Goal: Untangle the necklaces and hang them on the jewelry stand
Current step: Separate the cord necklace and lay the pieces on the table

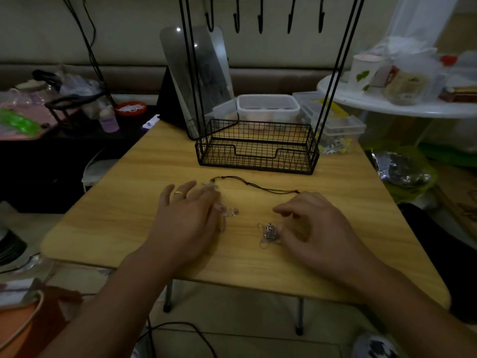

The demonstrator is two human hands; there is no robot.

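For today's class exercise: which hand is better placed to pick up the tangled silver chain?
Probably the right hand: its curled fingertips hover right beside the silver chain. The left hand lies flat over the beaded necklace, farther away.

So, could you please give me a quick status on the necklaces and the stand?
Left hand flat on beaded necklace. Right hand curled beside silver tangle, grip unclear. Dark cord necklace loose on table. Stand hooks bare, nothing hung.

No readable text anywhere in view.
The white cup (362,73) on the side table shows only green leaf shapes, and the small purple-and-white packet (150,123) at the table's far corner carries marks too blurred to make out.
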